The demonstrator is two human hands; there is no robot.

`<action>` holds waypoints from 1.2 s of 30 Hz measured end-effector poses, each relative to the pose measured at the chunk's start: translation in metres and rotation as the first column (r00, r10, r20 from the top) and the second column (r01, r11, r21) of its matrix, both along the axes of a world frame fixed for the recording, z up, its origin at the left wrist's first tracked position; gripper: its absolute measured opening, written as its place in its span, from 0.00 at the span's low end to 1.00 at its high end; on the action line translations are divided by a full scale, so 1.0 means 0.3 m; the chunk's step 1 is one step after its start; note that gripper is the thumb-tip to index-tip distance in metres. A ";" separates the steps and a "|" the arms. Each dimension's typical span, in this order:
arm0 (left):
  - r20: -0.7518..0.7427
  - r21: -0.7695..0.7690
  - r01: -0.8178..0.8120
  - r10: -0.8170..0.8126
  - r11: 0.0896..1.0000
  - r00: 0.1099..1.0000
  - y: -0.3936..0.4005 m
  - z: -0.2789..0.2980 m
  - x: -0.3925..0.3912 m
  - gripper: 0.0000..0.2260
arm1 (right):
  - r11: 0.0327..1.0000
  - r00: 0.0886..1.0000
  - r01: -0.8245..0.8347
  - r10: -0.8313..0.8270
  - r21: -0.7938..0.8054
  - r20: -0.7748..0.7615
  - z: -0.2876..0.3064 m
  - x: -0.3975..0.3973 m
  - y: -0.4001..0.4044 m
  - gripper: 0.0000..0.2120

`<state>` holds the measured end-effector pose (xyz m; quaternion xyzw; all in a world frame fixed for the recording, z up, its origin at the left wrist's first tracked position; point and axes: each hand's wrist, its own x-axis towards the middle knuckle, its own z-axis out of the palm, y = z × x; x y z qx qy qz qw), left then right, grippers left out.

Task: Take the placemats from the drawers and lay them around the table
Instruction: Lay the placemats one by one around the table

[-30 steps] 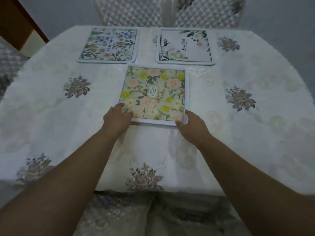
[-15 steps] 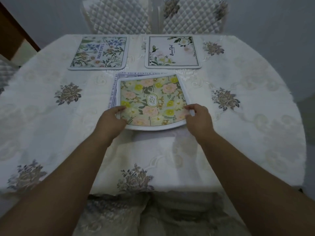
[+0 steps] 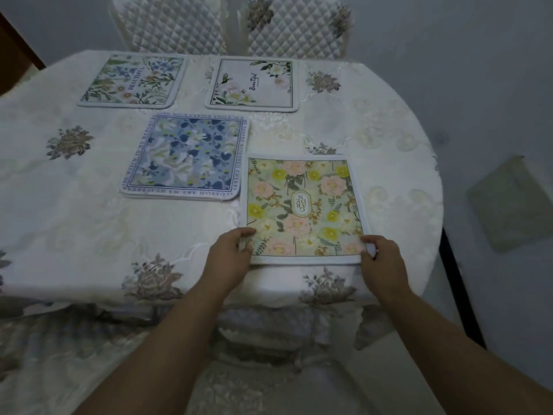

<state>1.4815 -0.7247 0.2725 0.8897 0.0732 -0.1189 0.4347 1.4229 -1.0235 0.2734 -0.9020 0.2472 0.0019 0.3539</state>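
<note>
A: Reading left to right, where does the job stand?

B: Up and to the left of the grip, at the far edge, lies the mat lettered BEAUTIFUL (image 3: 133,80); nearer, still left of the hands, the blue-flowered mat (image 3: 185,157) lies flat in mid-table; I'd judge that one not yet at its place, since it sits well in from any edge.

A: And the hands?

B: The left hand (image 3: 230,259) pinches the near left corner of the yellow-and-pink mat (image 3: 302,208), thumb on top; the right hand (image 3: 381,262) grips the near right corner likewise; whether the mat rests on the cloth or hangs just above it I cannot tell.

A: Beyond the grip?

B: Straight ahead at the far edge, the white mat with green sprigs (image 3: 253,83); so two look laid, one is going down at the near edge, one waits; roughly halfway, I'd say.

A: The surface?

B: A rounded table (image 3: 398,139) under a cream embroidered cloth with grey flower motifs, draping over the near edge; two quilted chairs (image 3: 287,25) stand behind the far mats; right of the grip, bare pale floor; the light is dim.
</note>
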 end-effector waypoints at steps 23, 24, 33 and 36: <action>0.171 0.168 0.043 -0.072 0.985 0.983 0.040 -0.079 -0.094 0.16 | 0.993 0.989 -0.077 0.065 -0.089 -0.129 -0.011 -0.042 -0.030 0.07; 0.195 0.214 0.019 -0.062 0.977 0.979 0.031 -0.082 -0.099 0.18 | 0.972 0.987 -0.110 0.081 -0.210 -0.141 -0.008 -0.044 -0.027 0.09; 0.098 0.590 0.387 -0.539 0.709 0.837 -0.217 -0.134 -0.023 0.27 | 0.743 0.788 -0.615 0.566 -0.265 -0.241 -0.108 0.014 0.117 0.31; 0.096 0.635 0.345 -0.513 0.692 0.853 -0.192 -0.145 0.006 0.29 | 0.760 0.813 -0.581 0.527 -0.292 -0.246 -0.120 0.011 0.074 0.32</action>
